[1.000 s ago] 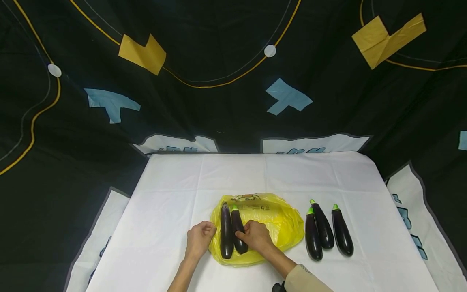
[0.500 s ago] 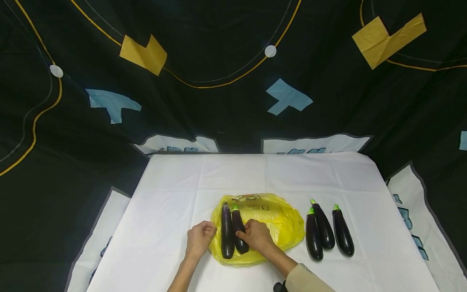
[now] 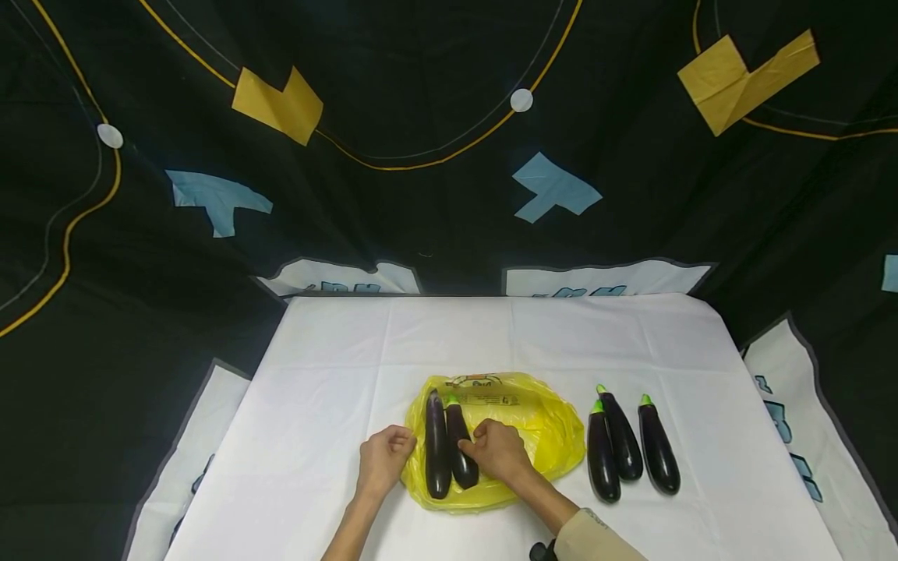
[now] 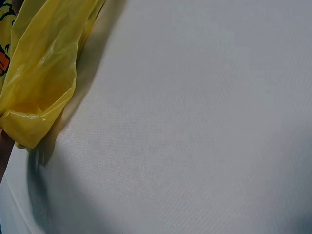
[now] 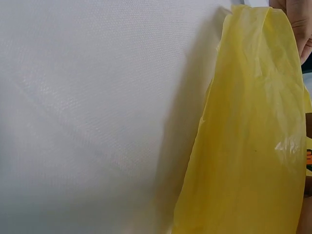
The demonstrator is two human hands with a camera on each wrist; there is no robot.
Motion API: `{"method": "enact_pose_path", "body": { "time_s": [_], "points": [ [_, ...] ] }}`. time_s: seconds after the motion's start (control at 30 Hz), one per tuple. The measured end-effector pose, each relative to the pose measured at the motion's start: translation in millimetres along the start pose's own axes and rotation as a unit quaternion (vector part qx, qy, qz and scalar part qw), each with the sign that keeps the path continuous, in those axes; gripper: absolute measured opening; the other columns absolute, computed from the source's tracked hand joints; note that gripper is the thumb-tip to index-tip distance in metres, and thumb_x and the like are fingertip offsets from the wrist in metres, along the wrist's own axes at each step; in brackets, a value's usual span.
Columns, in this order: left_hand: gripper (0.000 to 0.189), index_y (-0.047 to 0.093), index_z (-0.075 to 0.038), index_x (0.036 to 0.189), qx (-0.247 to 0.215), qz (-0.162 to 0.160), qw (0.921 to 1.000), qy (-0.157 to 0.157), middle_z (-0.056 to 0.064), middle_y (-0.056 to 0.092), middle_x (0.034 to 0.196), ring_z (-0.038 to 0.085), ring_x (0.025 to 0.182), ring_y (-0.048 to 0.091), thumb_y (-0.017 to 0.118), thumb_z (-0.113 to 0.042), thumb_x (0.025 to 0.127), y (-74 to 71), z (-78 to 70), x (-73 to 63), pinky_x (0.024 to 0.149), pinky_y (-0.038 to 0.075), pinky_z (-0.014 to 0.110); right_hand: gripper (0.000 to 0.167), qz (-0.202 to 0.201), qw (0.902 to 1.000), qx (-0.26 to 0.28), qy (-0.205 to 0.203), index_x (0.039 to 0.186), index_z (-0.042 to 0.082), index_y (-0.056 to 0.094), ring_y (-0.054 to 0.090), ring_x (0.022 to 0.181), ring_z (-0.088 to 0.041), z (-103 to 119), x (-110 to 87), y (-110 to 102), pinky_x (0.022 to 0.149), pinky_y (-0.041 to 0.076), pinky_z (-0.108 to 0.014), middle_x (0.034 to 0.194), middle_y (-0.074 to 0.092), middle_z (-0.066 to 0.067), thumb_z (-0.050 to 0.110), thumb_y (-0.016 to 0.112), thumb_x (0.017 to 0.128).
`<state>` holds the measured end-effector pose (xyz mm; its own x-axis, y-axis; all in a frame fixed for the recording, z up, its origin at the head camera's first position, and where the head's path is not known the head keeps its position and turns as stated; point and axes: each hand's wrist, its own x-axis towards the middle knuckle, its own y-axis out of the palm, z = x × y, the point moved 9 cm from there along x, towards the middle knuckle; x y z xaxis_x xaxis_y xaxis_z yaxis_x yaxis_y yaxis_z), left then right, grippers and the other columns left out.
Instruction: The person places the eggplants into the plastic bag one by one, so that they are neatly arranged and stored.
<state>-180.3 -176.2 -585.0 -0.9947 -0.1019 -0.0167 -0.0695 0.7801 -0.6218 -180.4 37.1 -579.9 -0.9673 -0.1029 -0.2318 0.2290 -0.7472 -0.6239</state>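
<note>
Two dark purple eggplants lie side by side on the left part of an open yellow plastic bag (image 3: 540, 425): the left eggplant (image 3: 437, 452) and a green-stemmed right eggplant (image 3: 458, 436). My left hand (image 3: 381, 460) pinches the bag's left edge. My right hand (image 3: 501, 450) is over the bag, its thumb tip overlapping the right eggplant's side and its fingers slightly apart from the thumb. A yellow fold of the bag (image 4: 44, 83) fills the upper left of the left wrist view. In the right wrist view the bag's side (image 5: 248, 131) hides most of the hand.
Three more eggplants lie right of the bag: a near one (image 3: 603, 456), one close behind it (image 3: 620, 436) and a separate one (image 3: 658, 448). A white cloth (image 3: 337, 335) covers the table. Behind hangs a dark patterned curtain (image 3: 421, 218).
My right hand has shifted slightly right, its thumb drawing back toward the right eggplant's edge. My left hand has stayed at the bag's edge, and the eggplants lie as before.
</note>
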Motion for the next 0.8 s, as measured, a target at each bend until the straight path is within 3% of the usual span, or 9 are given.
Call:
{"method": "enact_pose_path", "body": {
  "time_s": [0.4, 0.8],
  "points": [
    [0.004, 0.069, -0.006, 0.081, -0.002, 0.002, 1.0000, -0.001, -0.002, 0.066, 0.070, 0.007, 0.061, 0.059, 0.070, -0.008, 0.084, 0.8, -0.3, 0.1, 0.055, 0.050, 0.020, 0.033, -0.016, 0.9992, 0.012, -0.036, 0.092, -0.001, 0.064, 0.057, 0.058, -0.007, 9.0, -6.2, -13.6, 0.048, 0.045, -0.025, 0.068, 0.067, 0.001, 0.030, 0.072, 0.082],
    [0.004, 0.069, -0.006, 0.081, -0.002, 0.002, 1.0000, 0.001, -0.002, 0.067, 0.071, 0.007, 0.061, 0.060, 0.070, -0.008, 0.084, 1.0, -0.5, -0.5, 0.055, 0.050, 0.020, 0.030, -0.019, 0.9989, 0.025, -0.034, 0.090, 0.002, 0.064, 0.057, 0.059, -0.009, 8.9, -10.5, -18.2, 0.050, 0.046, -0.026, 0.067, 0.065, 0.003, 0.030, 0.073, 0.082]
  ]
}}
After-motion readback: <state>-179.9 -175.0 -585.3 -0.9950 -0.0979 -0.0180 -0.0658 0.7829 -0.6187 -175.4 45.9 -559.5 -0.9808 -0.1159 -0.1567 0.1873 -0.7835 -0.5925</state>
